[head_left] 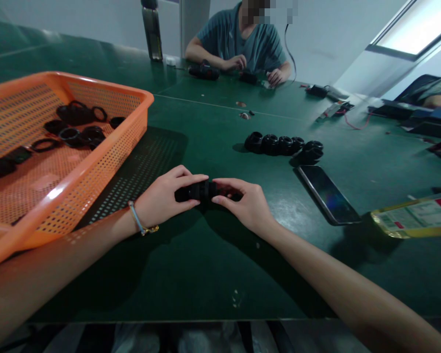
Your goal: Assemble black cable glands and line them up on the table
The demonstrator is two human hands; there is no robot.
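Note:
A dark cylindrical part (203,190) lies between my two hands, just above the green table. My left hand (171,191) grips its left side between thumb and fingers. The thumb and fingertips of my right hand (244,201) are closed on its right end. Its finer shape is hidden by the fingers and shadow. Beyond my right hand, several black round parts (284,144) stand in a row on the table. To the left, an orange basket (112,166) holds several black parts and rings (71,137).
A phone (330,193) and a yellow-edged package (419,215) lie on the right. Across the table (206,117) sits a person (238,41) near a dark tool (204,72). A bottle (152,32) stands at the back. Electronics and wires (336,110) lie at the far right.

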